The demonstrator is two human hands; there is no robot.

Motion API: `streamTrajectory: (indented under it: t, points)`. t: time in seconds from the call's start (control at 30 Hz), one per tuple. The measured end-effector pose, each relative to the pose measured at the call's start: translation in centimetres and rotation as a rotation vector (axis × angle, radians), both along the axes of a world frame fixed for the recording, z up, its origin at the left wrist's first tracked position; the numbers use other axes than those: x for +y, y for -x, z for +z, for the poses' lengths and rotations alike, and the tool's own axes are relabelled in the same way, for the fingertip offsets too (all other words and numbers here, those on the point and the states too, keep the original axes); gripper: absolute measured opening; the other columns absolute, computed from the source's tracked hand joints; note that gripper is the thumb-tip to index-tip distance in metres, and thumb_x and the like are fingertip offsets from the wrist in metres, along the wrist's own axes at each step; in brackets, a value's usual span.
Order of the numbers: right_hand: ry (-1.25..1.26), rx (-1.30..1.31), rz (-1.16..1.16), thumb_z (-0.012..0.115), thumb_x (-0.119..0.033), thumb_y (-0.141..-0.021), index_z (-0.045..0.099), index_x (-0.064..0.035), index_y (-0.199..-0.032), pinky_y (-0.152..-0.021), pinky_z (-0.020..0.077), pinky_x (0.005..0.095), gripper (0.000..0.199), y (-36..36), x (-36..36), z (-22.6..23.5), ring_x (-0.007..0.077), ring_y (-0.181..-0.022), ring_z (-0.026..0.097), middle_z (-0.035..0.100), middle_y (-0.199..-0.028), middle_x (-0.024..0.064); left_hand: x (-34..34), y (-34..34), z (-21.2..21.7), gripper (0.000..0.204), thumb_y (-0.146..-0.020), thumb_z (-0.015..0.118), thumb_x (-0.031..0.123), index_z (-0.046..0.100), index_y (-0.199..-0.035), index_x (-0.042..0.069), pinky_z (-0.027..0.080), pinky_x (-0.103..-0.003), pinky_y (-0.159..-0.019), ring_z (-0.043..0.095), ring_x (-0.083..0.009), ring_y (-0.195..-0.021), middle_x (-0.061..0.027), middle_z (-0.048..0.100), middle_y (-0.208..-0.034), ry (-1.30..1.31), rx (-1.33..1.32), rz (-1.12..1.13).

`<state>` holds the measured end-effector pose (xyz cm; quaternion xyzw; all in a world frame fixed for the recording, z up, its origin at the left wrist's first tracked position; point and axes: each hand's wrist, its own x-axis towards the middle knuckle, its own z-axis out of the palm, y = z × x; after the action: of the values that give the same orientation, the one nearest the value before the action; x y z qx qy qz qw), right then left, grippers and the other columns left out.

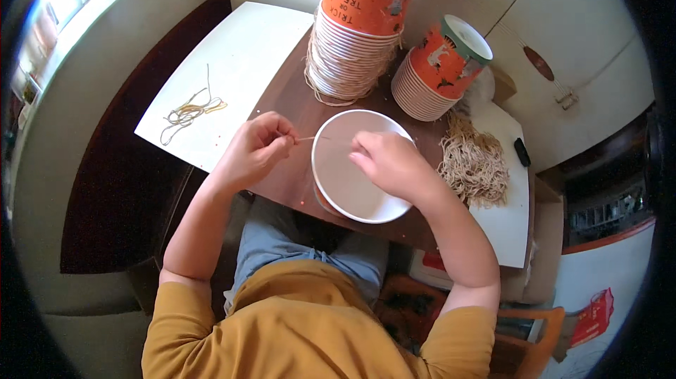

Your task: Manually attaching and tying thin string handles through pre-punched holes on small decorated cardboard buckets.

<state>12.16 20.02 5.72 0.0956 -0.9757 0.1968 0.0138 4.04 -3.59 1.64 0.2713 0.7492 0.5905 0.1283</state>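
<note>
A round paper bucket (355,185), white inside, stands with its mouth up at the table's front edge, close to my body. Left of its rim, my left hand (259,148) pinches a thin beige cord (306,139) between thumb and fingertips. The cord stretches rightward over the bucket's mouth toward my right hand (391,162). My right hand hovers above the bucket with thumb and fingers pressed together on the cord's other part; the cord looks faint there. A heap of beige cords (475,164) lies to the right of the bucket.
Behind the bucket stands a tall stack of upturned orange-and-white buckets (362,9), with cords around its lower rims. A shorter bucket stack (426,87) is to its right. Loose cords (193,111) lie on the white board at left. A small black object (522,152) sits at the right edge.
</note>
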Motion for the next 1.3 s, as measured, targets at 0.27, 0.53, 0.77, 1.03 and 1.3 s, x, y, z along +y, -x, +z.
streamTrajectory:
  t: [0.27,0.53,0.77,1.03,1.3]
  points:
    - [0.203,-0.08,-0.094,0.072,-0.03,-0.08,0.062,-0.0032,-0.097,-0.056,0.0493,0.0362,0.033,-8.0,-2.5,4.8,0.0245,-0.06,0.063,0.062,-0.07,0.0115,-0.9,-3.4,0.6,0.009,-0.085,0.051,0.0,0.059,-0.087,-0.003,0.046,-0.023,-0.077,0.054,-0.0092,-0.088,-0.007,0.052,-0.108,-0.318,-0.097,-0.185]
    - [-0.276,0.472,0.024,0.063,-0.008,-0.079,0.063,-0.0035,-0.101,-0.056,0.04,0.0337,0.022,-9.1,-6.1,-2.2,0.0193,-0.06,0.053,0.049,-0.069,0.0033,0.7,-4.8,-0.2,0.01,-0.091,0.048,0.003,0.058,-0.089,0.0,0.044,-0.018,-0.061,0.051,-0.0035,-0.07,-0.0065,0.057,-0.11,-0.51,-0.302,-0.25]
    - [-0.386,0.558,0.056,0.058,-0.01,-0.082,0.061,-0.0027,-0.102,-0.059,0.0421,0.0331,0.021,-5.8,-1.6,-2.5,0.0183,-0.067,0.054,0.052,-0.074,0.0031,2.6,-4.1,-0.9,0.013,-0.098,0.047,0.014,0.053,-0.093,0.004,0.046,-0.022,-0.068,0.056,-0.0062,-0.075,-0.0082,0.065,-0.091,-0.508,-0.35,-0.276]
    - [-0.087,0.689,-0.239,0.068,-0.006,-0.079,0.06,-0.0049,-0.107,-0.057,0.0421,0.0372,0.03,-8.1,-4.8,-2.8,0.0242,-0.065,0.053,0.051,-0.076,0.0072,5.4,-4.9,-0.4,0.012,-0.091,0.06,0.003,0.056,-0.102,0.001,0.045,-0.018,-0.056,0.055,-0.004,-0.063,-0.0013,0.06,-0.078,-0.358,-0.12,-0.069]
    - [0.389,0.751,-0.077,0.062,0.007,-0.08,0.057,-0.0007,-0.099,-0.059,0.0479,0.0363,0.022,-9.3,-8.2,-7.0,0.0281,-0.065,0.059,0.06,-0.08,0.0124,4.2,-5.0,-2.7,0.023,-0.075,0.068,0.001,0.063,-0.098,0.004,0.051,-0.036,-0.067,0.06,-0.0277,-0.073,-0.0098,0.062,-0.083,-0.176,0.626,-0.269]
